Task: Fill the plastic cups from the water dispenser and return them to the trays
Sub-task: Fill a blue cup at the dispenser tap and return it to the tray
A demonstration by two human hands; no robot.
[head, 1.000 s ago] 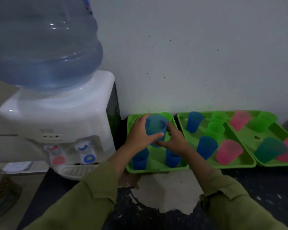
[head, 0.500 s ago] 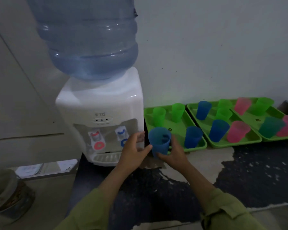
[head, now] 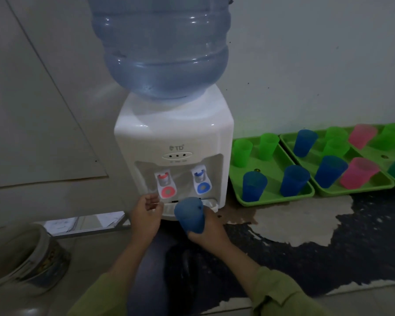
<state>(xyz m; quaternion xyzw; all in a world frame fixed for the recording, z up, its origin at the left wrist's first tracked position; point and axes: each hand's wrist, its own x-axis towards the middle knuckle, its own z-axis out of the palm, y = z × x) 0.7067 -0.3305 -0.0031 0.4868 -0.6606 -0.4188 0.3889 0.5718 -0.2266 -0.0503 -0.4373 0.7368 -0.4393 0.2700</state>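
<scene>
One tilted blue cup (head: 189, 215), contents unseen, is gripped by the right hand (head: 208, 234); the left hand (head: 146, 213) curls loosely, empty.

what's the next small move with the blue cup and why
Probably raise the blue cup, held in the right hand, under the blue tap: it is low, before the drip tray, not beneath either spout. The left hand hovers empty near the red tap.

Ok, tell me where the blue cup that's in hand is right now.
Head view, lower centre: the blue cup is gripped in the right hand, just in front of the drip tray of the water dispenser, below the blue tap.
</scene>
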